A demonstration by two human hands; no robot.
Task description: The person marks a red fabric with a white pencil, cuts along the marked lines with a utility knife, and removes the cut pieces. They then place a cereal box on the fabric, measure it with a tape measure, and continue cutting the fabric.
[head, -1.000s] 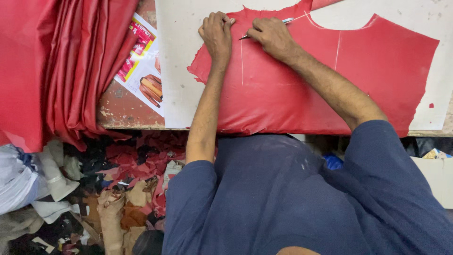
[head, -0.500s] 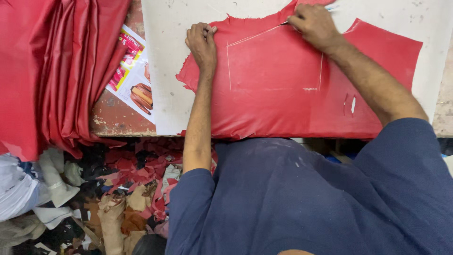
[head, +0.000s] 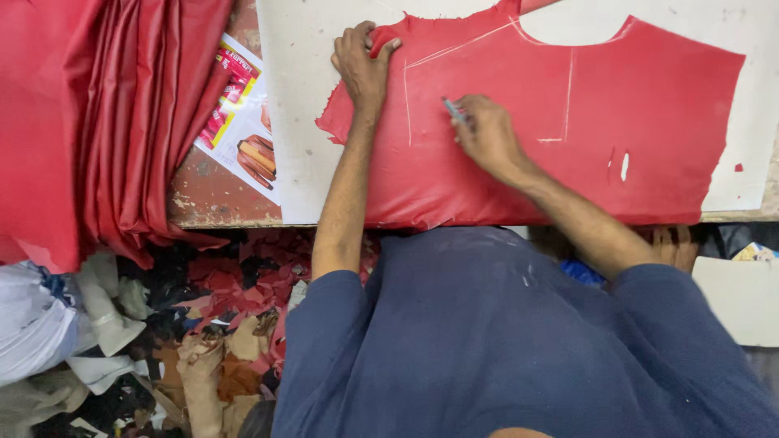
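Note:
A red leather piece (head: 641, 105) lies flat on a white board (head: 296, 105) on the workbench, with pale drawn lines forming a rectangle on it. My left hand (head: 363, 65) presses down on the piece's upper left corner. My right hand (head: 487, 134) rests near the middle of the piece and grips a thin grey marking tool (head: 453, 109), its tip touching the red surface just right of the vertical drawn line.
A thick stack of folded red leather (head: 105, 122) hangs over the bench's left end. A printed paper sheet (head: 243, 130) lies beside the board. Leather scraps (head: 219, 324) and white bags (head: 40, 324) cover the floor at lower left.
My right hand has come down from the piece's top edge to its middle with the marking tool. My left hand stays pressing the upper left corner.

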